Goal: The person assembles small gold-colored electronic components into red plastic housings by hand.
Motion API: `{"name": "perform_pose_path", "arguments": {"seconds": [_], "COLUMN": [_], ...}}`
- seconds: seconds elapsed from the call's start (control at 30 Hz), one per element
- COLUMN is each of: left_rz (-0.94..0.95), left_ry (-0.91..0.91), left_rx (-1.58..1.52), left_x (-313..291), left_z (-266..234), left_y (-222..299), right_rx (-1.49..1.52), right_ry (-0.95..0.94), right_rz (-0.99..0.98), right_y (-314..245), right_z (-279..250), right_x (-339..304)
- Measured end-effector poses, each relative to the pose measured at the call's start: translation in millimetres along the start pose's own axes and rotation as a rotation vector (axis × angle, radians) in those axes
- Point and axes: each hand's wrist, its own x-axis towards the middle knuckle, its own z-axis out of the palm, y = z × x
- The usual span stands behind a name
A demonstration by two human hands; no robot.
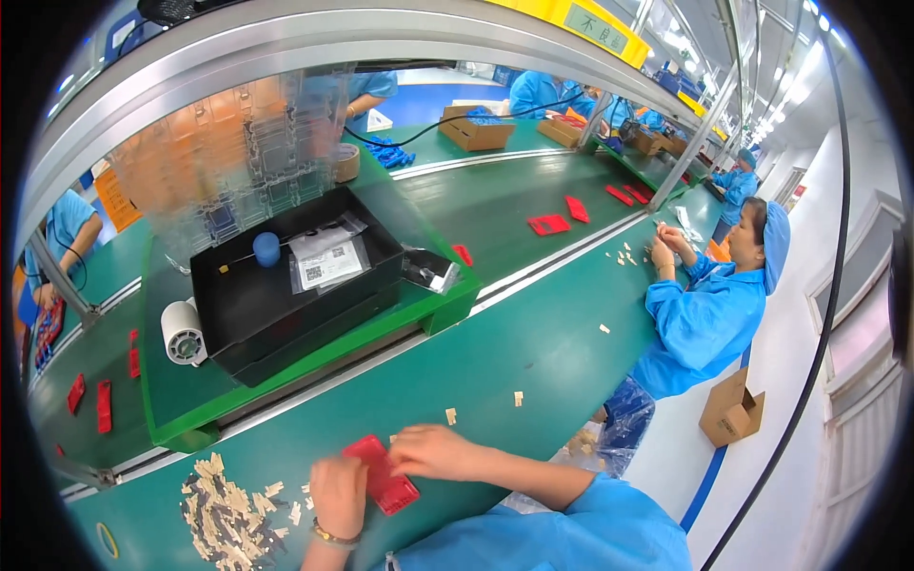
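Note:
A flat red rectangular plastic part (381, 471) with slots at its near end lies at a slant on the green bench in front of me. My left hand (339, 490), a band on its wrist, has its fingers curled at the part's left side. From the right, my right hand (430, 451) reaches over with bent fingers closed at the part's right edge; its fingertips are partly hidden. Left of my left hand spreads a heap of small cream and dark grey strips (224, 509). Two cream pieces (451, 416) (519, 399) lie apart beyond my right hand.
A black tray (286, 333) holding a blue-capped item and bagged papers stands on a green raised shelf (419, 309), beside a white roll (183, 333). Red parts (549, 225) lie on the conveyor behind. A co-worker (714, 295) sits at right. A metal frame (314, 43) crosses above.

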Motion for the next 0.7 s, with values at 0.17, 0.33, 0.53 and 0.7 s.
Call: {"name": "perform_pose_path", "arguments": {"seconds": [0.17,0.33,0.53,0.7], "left_rz": [-0.133,-0.557,-0.217,-0.115], "left_ry": [-0.224,-0.139,-0.211,-0.249], "left_rx": [-0.188,-0.581,-0.166,0.123], "left_x": [-9,-10,-27,-50], "left_z": [4,-5,6,29], "left_y": [-2,-3,-18,-4], "right_rx": [-0.414,-0.640,0.384,0.538], "right_ry": [0.155,0.211,0.373,0.219], "right_rz": [0.106,-0.230,0.470,0.684], "right_y": [-8,-13,32,49], "right_z": [5,29,32,45], "right_x": [-4,20,31,29]}}
